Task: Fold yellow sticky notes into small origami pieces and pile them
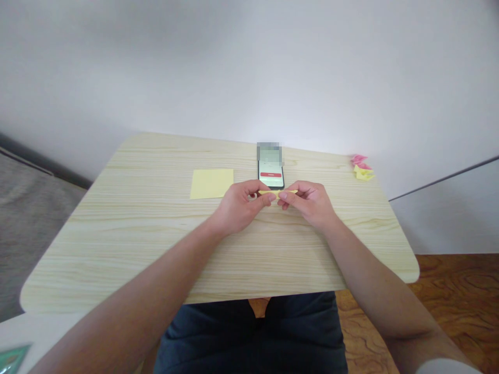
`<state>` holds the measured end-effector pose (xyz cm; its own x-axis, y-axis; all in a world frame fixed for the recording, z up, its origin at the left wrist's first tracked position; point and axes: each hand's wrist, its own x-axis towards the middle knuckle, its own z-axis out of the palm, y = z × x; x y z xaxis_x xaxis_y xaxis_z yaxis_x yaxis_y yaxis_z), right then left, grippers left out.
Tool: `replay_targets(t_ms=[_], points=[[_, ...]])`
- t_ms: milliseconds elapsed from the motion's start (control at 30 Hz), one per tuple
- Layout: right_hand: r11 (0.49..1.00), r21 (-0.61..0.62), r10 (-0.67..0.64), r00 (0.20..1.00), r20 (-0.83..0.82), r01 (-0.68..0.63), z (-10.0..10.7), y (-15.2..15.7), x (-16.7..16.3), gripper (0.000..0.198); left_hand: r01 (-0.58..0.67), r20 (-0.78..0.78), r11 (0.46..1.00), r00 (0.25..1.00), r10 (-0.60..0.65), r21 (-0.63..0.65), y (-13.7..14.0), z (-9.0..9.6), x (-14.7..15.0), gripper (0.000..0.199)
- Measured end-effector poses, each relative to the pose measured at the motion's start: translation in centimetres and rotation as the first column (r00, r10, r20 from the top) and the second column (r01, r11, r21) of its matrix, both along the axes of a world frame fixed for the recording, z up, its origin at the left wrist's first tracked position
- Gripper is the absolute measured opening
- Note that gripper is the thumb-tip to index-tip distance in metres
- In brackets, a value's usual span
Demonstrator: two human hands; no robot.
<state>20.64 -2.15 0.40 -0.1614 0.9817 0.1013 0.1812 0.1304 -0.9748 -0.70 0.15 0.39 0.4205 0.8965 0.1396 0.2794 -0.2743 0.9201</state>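
I have my left hand (240,206) and right hand (313,204) pinching a narrow yellow paper (277,192), possibly folded, by the near end of the phone (272,174). A yellow sheet (212,184) lies leftward on the tabletop (249,259).

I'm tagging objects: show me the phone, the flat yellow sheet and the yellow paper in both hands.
phone (270,168): head view, on its screen
flat yellow sheet (212,184): head view, middle of its face
held yellow paper (277,192): head view, its visible middle

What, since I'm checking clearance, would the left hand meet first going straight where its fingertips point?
Probably the right hand, which holds the same yellow paper; how their depths line up is unclear.
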Motion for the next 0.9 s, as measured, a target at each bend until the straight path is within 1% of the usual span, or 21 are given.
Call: replay_targets(t_ms=[333,433,567,800,900], points=[[0.999,-0.033,0.004,1.000,0.001,-0.004,0.07,-0.04,-0.05,0.034,0.008,0.029,1.000,1.000,-0.008,-0.009,0.01,-0.13,0.06,0.033],[0.998,-0.054,0.043,0.999,-0.018,-0.044,0.18,0.01,-0.02,0.033,0.013,0.049,1.000,0.999,-0.012,-0.015,0.14,-0.38,0.00,0.032],[0.994,-0.047,0.099,0.995,0.022,-0.098,0.26,-0.01,0.07,0.033,0.007,0.076,1.000,0.997,-0.005,-0.020,0.37,-0.65,-0.11,0.031],[0.994,-0.039,0.100,0.995,-0.016,-0.100,-0.06,-0.11,-0.12,0.028,0.056,0.110,0.995,0.993,-0.046,-0.088,0.25,-0.70,-0.07,0.031],[0.994,-0.046,0.097,0.995,-0.010,-0.098,-0.10,-0.15,-0.22,0.025,0.071,0.103,0.993,0.993,-0.061,-0.091,0.19,-0.72,-0.02,0.031]])
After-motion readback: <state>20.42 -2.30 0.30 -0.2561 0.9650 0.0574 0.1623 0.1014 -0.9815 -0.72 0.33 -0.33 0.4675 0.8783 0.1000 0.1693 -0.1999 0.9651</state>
